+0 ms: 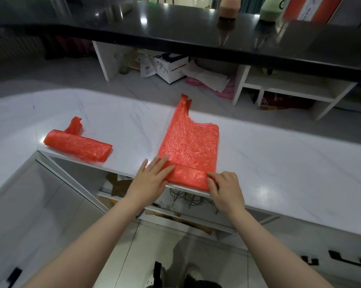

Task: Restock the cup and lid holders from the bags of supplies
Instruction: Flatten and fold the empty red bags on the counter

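A flattened red plastic bag (191, 144) lies on the white marble counter (279, 163), its handle pointing away from me and its near end folded over at the counter's front edge. My left hand (152, 177) lies flat with straight fingers on the left end of that fold. My right hand (225, 187) has its fingers curled over the fold's right end and pinches it. A second red bag (78, 147), rolled up, rests on the counter to the left. No cups, lids or holders are in view.
A black upper counter (196, 32) runs across the back with a peach bottle (229, 7) and a green one (272, 9). Under it are white shelves (285, 88) with a box and papers. Open shelving with wire items (188, 198) sits below the counter's edge.
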Demonstrator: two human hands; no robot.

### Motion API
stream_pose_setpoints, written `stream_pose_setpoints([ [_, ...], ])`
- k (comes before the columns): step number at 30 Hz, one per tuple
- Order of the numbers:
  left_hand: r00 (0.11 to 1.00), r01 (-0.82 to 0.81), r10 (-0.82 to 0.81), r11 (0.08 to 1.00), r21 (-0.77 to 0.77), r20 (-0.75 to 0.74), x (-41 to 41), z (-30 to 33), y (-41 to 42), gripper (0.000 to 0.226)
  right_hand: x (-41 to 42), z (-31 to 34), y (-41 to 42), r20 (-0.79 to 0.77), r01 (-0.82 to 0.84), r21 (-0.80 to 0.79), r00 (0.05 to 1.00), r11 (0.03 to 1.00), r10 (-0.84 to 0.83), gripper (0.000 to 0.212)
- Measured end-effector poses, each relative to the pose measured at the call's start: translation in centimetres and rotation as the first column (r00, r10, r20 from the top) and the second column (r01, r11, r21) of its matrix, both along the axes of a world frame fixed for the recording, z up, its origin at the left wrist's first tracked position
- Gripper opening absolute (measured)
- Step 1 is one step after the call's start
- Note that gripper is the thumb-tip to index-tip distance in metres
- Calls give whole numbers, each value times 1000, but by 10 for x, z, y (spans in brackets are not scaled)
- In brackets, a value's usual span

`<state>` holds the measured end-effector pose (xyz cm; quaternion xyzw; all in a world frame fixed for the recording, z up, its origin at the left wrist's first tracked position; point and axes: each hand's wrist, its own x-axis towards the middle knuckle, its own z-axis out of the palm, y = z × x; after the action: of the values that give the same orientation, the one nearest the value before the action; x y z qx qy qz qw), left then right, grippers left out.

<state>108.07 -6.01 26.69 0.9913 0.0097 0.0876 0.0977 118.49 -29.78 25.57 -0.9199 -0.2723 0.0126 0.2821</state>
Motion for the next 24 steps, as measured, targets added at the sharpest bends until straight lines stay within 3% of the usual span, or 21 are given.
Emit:
stream_pose_setpoints([
  [3,982,24,-23,1000,4,-188,-3,-8,5,64,-2,1,-5,11,-61,-106,998,993,63,64],
  [6,993,39,-42,999,-36,-108,-6,-8,8,65,-2,-2,-7,48,-137,-218,987,966,151,81],
  [9,999,-36,29,966,-255,-32,-4,-5,15,57,-3,-1,-9,25,-138,-135,989,981,143,73],
  [13,995,-100,91,889,-446,-42,-8,1,22,35,-6,-1,-14,39,-135,35,990,990,134,34],
  [16,984,-161,172,797,-582,-38,-12,4,20,31,-3,3,-12,-48,-16,122,999,992,22,11],
  [20,927,-334,354,632,-699,-124,-7,6,12,20,-2,2,-3,-112,88,98,991,991,-77,21],
  [24,884,-425,441,630,-650,-151,5,2,4,30,-2,-1,4,-12,252,7,968,968,-252,34],
])
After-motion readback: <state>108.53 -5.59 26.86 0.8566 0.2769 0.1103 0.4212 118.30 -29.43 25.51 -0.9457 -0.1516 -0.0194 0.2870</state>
